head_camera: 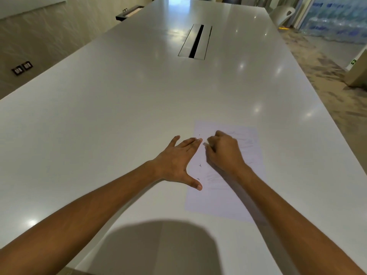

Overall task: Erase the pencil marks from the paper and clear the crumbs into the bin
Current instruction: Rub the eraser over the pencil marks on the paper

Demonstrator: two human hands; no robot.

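Observation:
A white sheet of paper (238,199) lies on the white table, with faint pencil scribbles on its right half and a few small dark marks (200,165) near its left edge. My left hand (178,161) lies flat with straight, spread fingers, its fingertips and thumb pressing on the paper's left edge. My right hand (224,151) is curled on the upper part of the sheet and pinches a small white eraser (205,144), whose tip shows by the fingers. No bin is in view.
The long white table (119,116) stretches ahead, with a metal cable hatch (195,41) set in its middle. Carpeted floor runs along the right side. A white chair (283,13) and stacked packs of water bottles (337,18) stand at the far right.

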